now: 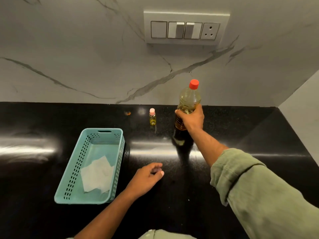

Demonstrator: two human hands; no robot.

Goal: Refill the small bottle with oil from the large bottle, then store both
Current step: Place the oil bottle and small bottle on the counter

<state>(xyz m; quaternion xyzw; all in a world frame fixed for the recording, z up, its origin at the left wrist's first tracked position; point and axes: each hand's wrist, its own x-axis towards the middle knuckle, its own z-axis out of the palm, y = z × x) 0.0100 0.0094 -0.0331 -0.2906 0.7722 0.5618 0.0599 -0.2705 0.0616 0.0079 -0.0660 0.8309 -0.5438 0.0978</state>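
The task looks barely begun. The right hand [190,119] has its fingers [179,114] curled round the middle of the large bottle [187,107], which stands upright on the black table [241,135] with its red cap [193,84] on. The small bottle [152,118] stands just to the left of those fingers, apart from them, its pink cap [152,111] also on and only a little oil showing at its bottom. The left hand [146,176] hovers nearer the person, fingers loosely curled, holding nothing. To its left sits a teal basket [96,135] with white tissue [97,175] inside. Uncapping, pouring, recapping and storing both bottles all seem left to do.
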